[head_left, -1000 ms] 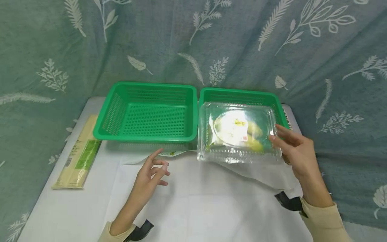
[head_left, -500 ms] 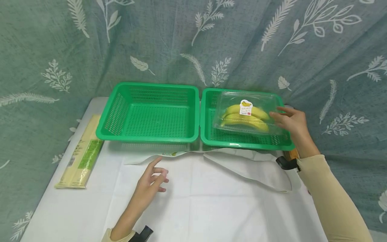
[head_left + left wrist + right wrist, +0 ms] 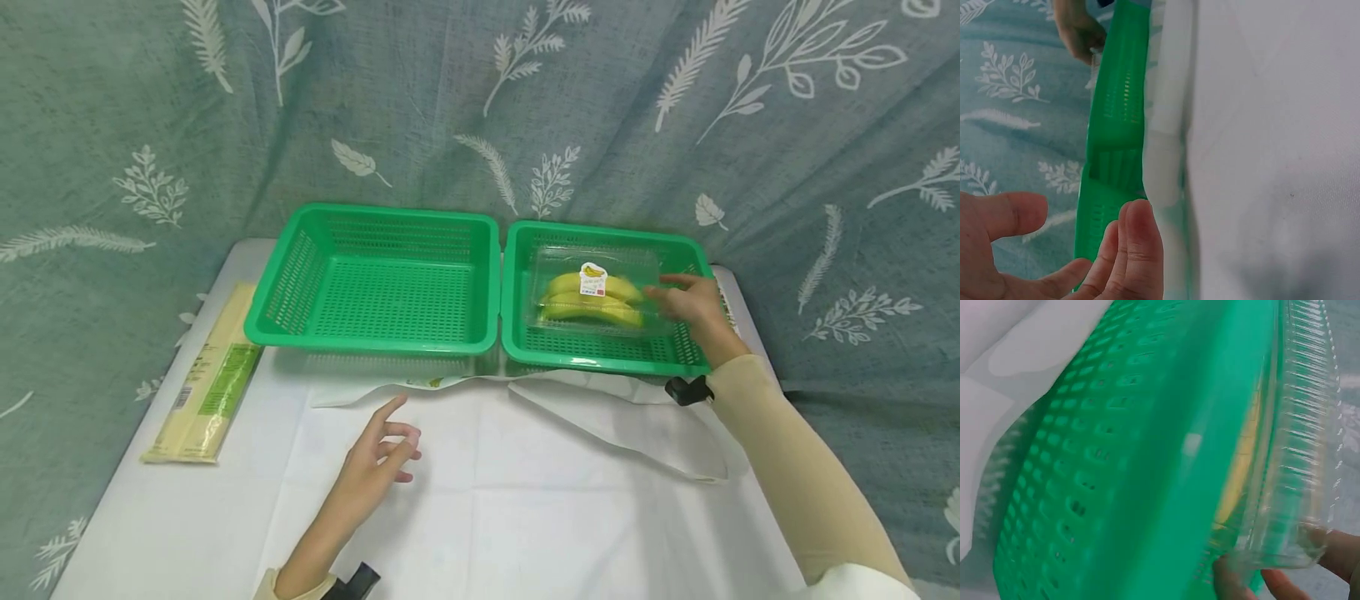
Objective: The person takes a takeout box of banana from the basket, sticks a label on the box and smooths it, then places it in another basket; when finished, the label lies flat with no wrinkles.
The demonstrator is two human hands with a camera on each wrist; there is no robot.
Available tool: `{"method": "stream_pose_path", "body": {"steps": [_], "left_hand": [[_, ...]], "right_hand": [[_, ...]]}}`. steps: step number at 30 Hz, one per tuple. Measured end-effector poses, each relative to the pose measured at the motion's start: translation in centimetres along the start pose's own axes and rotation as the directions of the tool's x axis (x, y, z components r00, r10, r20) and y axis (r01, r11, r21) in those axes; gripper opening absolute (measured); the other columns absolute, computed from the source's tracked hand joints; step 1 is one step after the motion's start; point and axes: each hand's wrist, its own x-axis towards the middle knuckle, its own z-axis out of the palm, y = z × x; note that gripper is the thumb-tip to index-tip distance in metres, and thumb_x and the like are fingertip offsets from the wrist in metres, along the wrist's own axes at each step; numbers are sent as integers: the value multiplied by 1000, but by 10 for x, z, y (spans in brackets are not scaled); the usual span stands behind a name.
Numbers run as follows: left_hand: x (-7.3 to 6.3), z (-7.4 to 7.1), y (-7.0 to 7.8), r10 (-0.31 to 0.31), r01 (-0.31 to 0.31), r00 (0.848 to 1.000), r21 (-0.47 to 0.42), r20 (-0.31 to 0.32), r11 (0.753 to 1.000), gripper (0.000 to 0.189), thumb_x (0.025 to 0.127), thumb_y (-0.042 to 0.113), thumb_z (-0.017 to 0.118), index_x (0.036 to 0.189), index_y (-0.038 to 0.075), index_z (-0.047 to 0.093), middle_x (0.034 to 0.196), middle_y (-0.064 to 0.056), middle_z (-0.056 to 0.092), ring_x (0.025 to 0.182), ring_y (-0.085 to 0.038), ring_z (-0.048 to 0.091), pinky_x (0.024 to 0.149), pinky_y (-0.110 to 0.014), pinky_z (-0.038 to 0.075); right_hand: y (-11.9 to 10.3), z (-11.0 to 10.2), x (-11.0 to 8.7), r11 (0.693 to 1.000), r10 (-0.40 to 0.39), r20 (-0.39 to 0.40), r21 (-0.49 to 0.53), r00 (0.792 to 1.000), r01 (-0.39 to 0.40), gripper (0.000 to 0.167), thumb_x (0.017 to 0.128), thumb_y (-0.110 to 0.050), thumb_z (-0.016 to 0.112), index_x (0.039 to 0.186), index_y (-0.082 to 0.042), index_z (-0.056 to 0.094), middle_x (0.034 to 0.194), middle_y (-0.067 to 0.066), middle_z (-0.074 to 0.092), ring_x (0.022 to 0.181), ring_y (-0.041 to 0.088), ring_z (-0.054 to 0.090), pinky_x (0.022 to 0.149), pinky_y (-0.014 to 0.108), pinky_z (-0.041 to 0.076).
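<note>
A clear plastic box of bananas, with a small label on its lid, is in the right green basket. My right hand holds the box by its right end, thumb and fingers at the rim, as the right wrist view shows on the clear box. Whether the box touches the basket floor I cannot tell. Over the white cloth, in front of the left green basket, my left hand hovers with relaxed fingers and nothing in it. The same left hand appears in the left wrist view.
A long pale-yellow packet with a green label lies left of the left basket. A creased white sheet with a printed edge lies before the baskets. Behind them hangs a patterned green-blue curtain.
My right hand has carried the banana box back and down, from in front of the right basket into it, then slightly left. The left hand stays nearly in place.
</note>
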Motion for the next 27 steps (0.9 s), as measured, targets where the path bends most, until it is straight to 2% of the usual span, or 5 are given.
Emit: {"method": "stream_pose_path", "body": {"steps": [2, 6, 9, 21, 27], "left_hand": [[0, 0, 0, -2, 2, 1000, 2, 2, 1000, 64, 103, 25, 59, 157, 18, 27, 128, -19, 59, 100, -23, 69, 70, -25, 62], [1, 1, 0, -11, 11, 1000, 1, 6, 1000, 62, 102, 21, 58, 157, 18, 28, 128, -18, 59, 102, -23, 69, 70, -25, 62], [1, 1, -1, -17, 17, 1000, 1, 10, 1000, 61, 102, 18, 57, 156, 19, 30, 128, -18, 59, 103, -24, 68, 71, -24, 61], [4, -1, -3, -2, 2, 1000, 25, -4, 1000, 58, 102, 22, 58, 155, 18, 34, 128, -18, 61, 101, -24, 70, 71, -25, 62], [10, -11, 5, 18, -17, 997, 13, -73, 1000, 55, 104, 27, 57, 153, 17, 37, 126, -18, 62, 100, -17, 70, 73, -23, 61]], "right_hand": [[2, 2, 2, 1000, 10, 12, -12, 1000, -10, 66, 100, -33, 62, 155, -8, 37, 112, 10, 60, 88, 18, 55, 92, 43, 51], [7, 3, 6, 997, 54, 61, -64, 997, -50, 67, 103, -32, 56, 158, -8, 28, 152, 26, 42, 126, 41, 53, 110, 57, 45], [11, 4, 8, 992, 91, 99, -94, 991, -82, 67, 104, -33, 52, 160, -9, 23, 163, 26, 25, 141, 47, 41, 116, 63, 36], [10, 8, 1, 981, 18, 73, -195, 997, -3, 66, 106, -33, 48, 159, -3, 22, 162, 31, 23, 145, 52, 30, 116, 66, 34], [8, 7, -23, 958, -146, -6, -250, 989, 140, 71, 106, -49, 40, 157, -1, 28, 159, 29, 32, 143, 51, 33, 113, 66, 37]]}}
